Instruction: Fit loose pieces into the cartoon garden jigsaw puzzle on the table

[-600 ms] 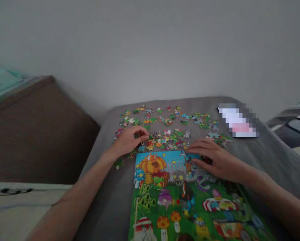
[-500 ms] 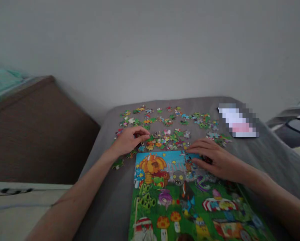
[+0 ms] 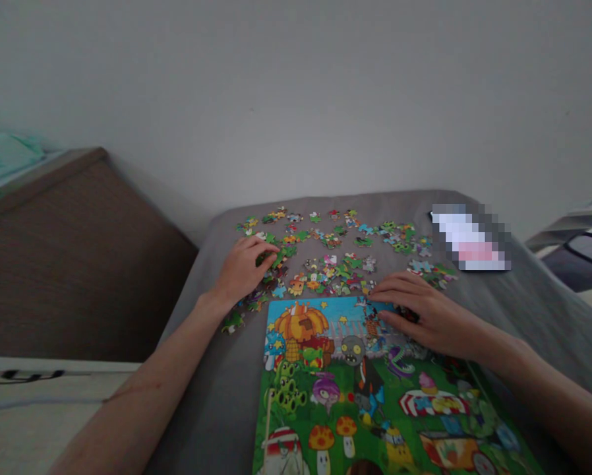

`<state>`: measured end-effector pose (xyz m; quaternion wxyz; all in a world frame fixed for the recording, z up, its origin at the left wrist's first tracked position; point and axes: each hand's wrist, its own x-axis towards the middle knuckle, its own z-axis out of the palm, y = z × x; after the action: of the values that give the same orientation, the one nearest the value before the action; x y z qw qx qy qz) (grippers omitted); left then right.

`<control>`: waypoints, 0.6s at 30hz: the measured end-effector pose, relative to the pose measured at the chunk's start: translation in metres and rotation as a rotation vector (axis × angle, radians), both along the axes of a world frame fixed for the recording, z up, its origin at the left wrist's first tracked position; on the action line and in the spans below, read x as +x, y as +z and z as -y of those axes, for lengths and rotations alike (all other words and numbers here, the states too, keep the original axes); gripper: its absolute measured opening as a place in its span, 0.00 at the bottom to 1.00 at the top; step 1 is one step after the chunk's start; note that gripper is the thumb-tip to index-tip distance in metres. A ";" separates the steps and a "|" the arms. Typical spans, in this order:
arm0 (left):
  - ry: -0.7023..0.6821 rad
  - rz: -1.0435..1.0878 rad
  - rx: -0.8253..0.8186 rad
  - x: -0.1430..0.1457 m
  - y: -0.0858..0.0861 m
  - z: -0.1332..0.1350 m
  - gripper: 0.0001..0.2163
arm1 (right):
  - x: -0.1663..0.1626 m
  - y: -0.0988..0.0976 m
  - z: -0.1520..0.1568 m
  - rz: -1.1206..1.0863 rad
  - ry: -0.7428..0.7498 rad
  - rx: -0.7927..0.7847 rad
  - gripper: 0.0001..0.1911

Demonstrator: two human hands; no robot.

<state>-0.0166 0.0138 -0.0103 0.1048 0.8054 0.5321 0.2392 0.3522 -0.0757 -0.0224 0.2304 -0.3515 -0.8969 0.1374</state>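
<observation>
A colourful cartoon jigsaw puzzle (image 3: 355, 389), largely assembled, lies on a grey cloth (image 3: 217, 402) in front of me. Beyond its far edge several loose puzzle pieces (image 3: 335, 260) are scattered. My left hand (image 3: 241, 270) rests among the loose pieces at the left, fingers curled and pinching a green piece (image 3: 276, 258). My right hand (image 3: 424, 313) lies flat on the puzzle's upper right part, fingers stretched out and pressing on it.
A pixelated flat object (image 3: 469, 237) lies at the cloth's far right. A brown padded surface (image 3: 68, 264) stands to the left, with green papers (image 3: 2, 158) on top. A plain wall is behind. Something white and dark shows at the right edge (image 3: 577, 244).
My left hand has moved a little farther away and left among the loose pieces. My right hand has stayed put on the puzzle.
</observation>
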 end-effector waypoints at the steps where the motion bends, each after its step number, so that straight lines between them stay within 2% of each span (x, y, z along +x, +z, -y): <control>1: -0.017 -0.018 0.014 0.002 -0.001 0.002 0.10 | 0.000 0.000 0.000 0.002 -0.002 -0.002 0.14; 5: -0.143 -0.096 -0.026 0.014 -0.004 0.013 0.12 | 0.001 -0.001 -0.001 0.018 0.007 0.000 0.14; 9: -0.209 -0.170 -0.134 0.017 -0.004 0.019 0.24 | 0.001 -0.001 -0.001 0.022 0.009 0.013 0.14; 14: -0.192 -0.205 -0.190 0.008 -0.003 0.015 0.31 | 0.001 -0.002 0.000 0.023 0.011 0.012 0.14; 18: -0.093 -0.202 -0.167 -0.005 -0.003 0.006 0.24 | 0.002 -0.004 -0.001 0.011 -0.003 -0.001 0.14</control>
<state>-0.0219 0.0082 -0.0130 0.1281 0.8376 0.5202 0.1068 0.3537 -0.0751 -0.0262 0.2254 -0.3539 -0.8975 0.1356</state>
